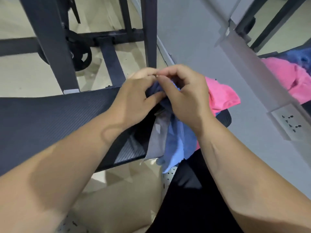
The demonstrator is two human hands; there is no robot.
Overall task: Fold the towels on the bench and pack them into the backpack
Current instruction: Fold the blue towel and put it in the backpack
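Both hands meet above the right end of the dark ribbed bench [50,118]; the left hand [134,98] and the right hand [185,98] have their fingers curled, each pinching the bunched top of a blue towel [175,145]; it hangs crumpled below them, darker blue up top, paler at its lower edge, with a grey cloth [156,142] draped beside it; a pink towel [220,96] lies rumpled on the bench just right of the hands.
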